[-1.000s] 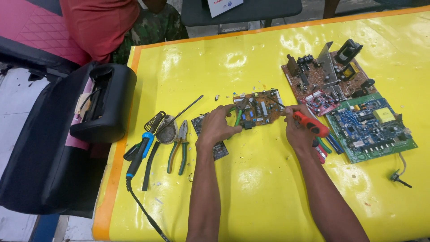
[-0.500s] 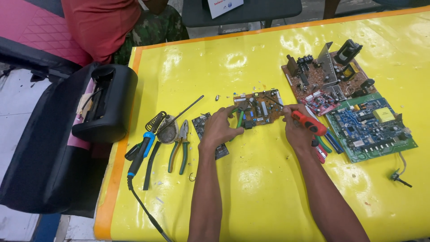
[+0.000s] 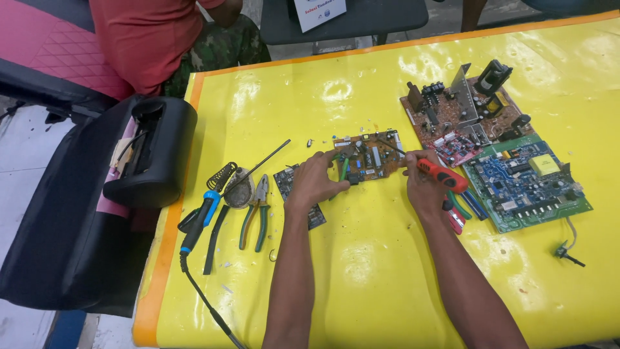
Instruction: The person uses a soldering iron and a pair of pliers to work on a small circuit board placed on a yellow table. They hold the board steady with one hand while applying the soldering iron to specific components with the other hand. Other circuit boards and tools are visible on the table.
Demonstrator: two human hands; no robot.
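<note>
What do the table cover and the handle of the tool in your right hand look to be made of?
Table cover: glossy yellow plastic or vinyl sheet, judging by its bright glare patches and slight ripples. Screwdriver handle in the right hand: smooth red moulded plastic, likely, with a darker band; the shaft looks like thin dark metal.

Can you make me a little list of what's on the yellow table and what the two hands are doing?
table: yellow table
left hand: left hand steadies a small brown circuit board
right hand: right hand grips a red-handled screwdriver, tip on that board
far right: a brown circuit board and a green circuit board
left side: blue-handled soldering iron, green-handled pliers
off the table: black bag, a person in a red shirt
</note>
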